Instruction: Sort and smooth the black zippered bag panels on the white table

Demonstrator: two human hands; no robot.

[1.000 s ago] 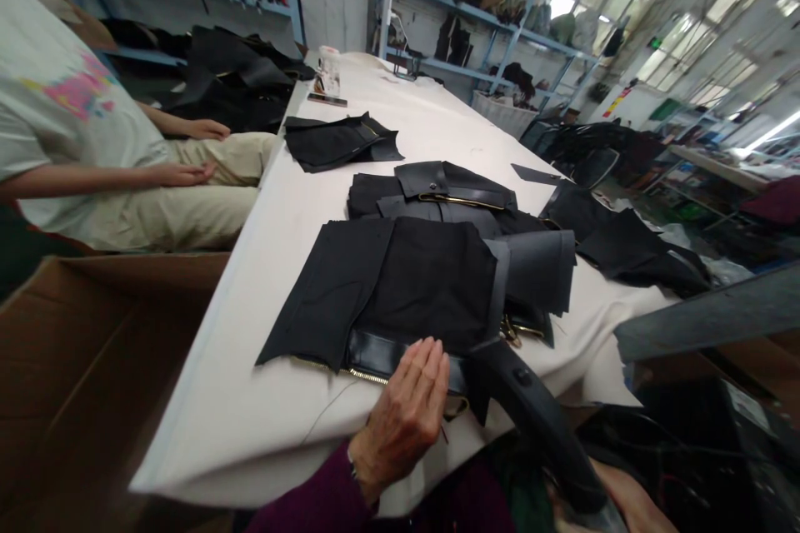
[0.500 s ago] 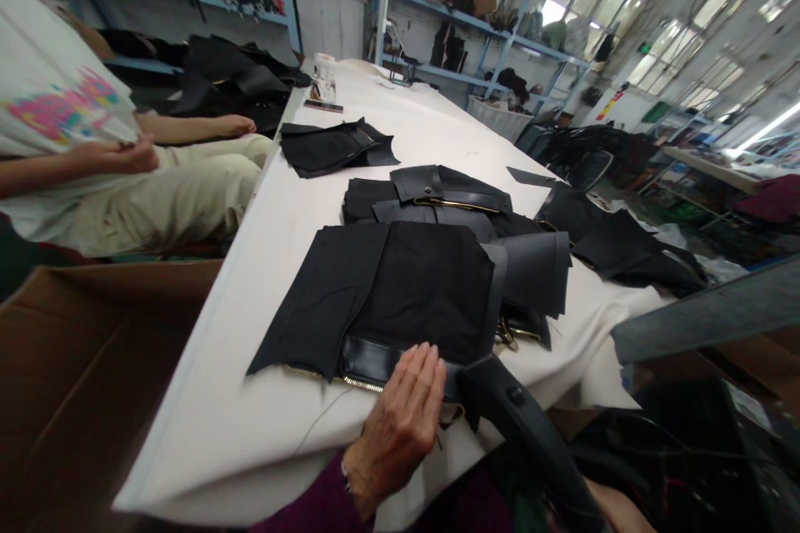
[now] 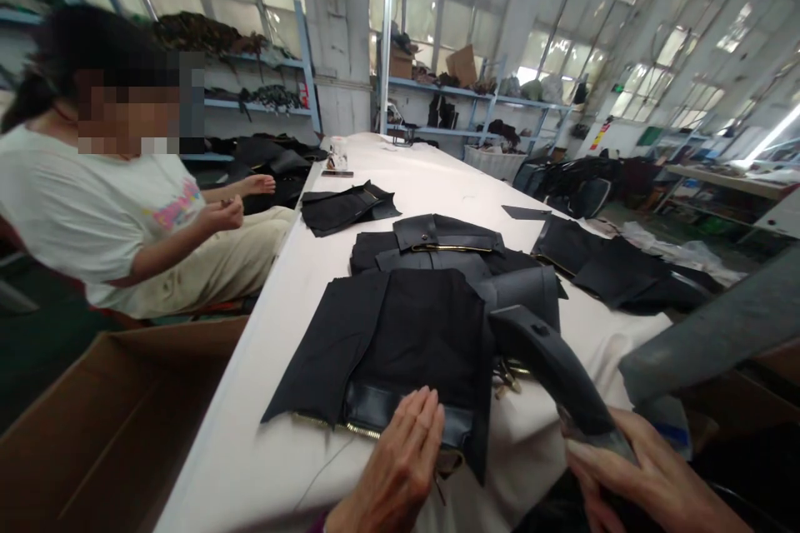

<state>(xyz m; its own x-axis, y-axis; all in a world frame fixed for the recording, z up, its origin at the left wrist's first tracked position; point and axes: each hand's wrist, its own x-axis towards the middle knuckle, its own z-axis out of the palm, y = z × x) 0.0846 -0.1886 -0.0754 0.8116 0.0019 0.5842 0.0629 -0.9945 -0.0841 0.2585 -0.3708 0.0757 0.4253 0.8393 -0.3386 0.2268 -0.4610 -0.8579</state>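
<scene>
At the table's (image 3: pixel 262 400) near edge, the black fabric panel (image 3: pixel 400 337) lies flat, left hand (image 3: pixel 400 466) still pressing its leather band, fingers flat. Right hand (image 3: pixel 650 483), now visible, grips the dark tool (image 3: pixel 550 366), lifted over the panel's corner.

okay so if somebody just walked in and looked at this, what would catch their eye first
Most striking is the black fabric piece with a gold zipper along its near edge, spread on the long white table; the left hand presses flat on it. At lower right, the right hand holds a dark handheld tool angled over the fabric. More black stacks lie farther along the table, and a seated person in a white shirt is at the left.
</scene>
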